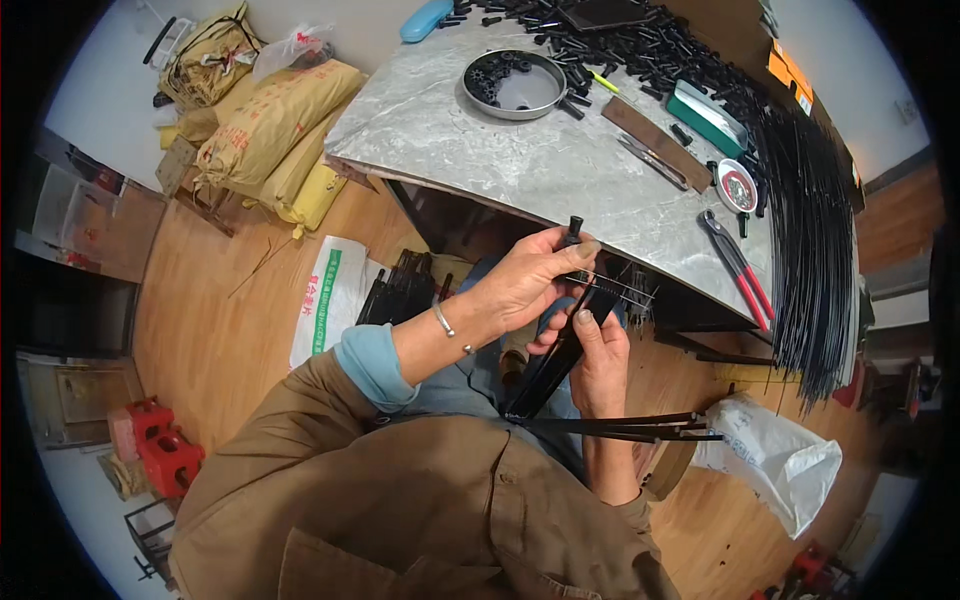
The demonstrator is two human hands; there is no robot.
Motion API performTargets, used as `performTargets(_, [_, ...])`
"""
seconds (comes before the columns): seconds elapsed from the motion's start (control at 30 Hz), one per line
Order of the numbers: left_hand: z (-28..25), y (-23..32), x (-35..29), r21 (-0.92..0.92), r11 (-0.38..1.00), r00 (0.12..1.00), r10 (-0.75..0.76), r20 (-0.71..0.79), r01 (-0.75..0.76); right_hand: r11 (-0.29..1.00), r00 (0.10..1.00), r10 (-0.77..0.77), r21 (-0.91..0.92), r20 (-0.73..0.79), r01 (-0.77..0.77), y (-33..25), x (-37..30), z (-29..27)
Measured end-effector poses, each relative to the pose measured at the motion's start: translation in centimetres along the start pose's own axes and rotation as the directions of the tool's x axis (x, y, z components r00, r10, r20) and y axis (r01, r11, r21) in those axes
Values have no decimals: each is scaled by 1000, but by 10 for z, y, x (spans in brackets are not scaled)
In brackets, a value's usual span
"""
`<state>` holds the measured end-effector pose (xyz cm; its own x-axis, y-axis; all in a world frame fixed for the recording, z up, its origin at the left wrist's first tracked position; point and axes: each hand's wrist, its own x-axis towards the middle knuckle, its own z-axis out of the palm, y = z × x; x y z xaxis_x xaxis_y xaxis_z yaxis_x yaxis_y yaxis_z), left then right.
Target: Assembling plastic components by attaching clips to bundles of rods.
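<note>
My left hand (515,282) is closed around a small black flanged tube (575,226), its end sticking up above the thumb. Just below and to the right, my right hand (602,362) grips a bundle of long black ribs (552,382) that slants down to my lap. Thin wires (625,287) stick out to the right between the two hands. From the bundle's lower end, several black rods (630,428) fan out to the right, passing over my right wrist. The fingers of both hands partly hide where the tube and ribs come together.
A grey marble-patterned table (440,150) stands ahead, its near edge just beyond my hands. On it are a round metal tin (515,112), a heap of black tubes (640,45), red-handled pliers (740,275) and long black rods (810,230). Yellow sacks (285,120) lie at the left.
</note>
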<state>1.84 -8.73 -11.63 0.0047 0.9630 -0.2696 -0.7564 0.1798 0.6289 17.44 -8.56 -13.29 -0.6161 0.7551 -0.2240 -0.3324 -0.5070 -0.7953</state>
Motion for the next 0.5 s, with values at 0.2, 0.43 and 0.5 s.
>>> performTargets(0.2, [-7, 0, 7, -14, 1000, 999, 8, 31, -7, 1000, 1000, 3, -17, -15, -4, 0, 4, 4])
performTargets(0.43, [-21, 6, 7, -58, 998, 999, -37, 38, 39, 998, 999, 19, -62, -27, -21, 4, 9, 15])
performTargets(0.5, [-22, 7, 6, -47, 999, 1000, -21, 18, 22, 996, 999, 21, -81, -27, -23, 6, 9, 15])
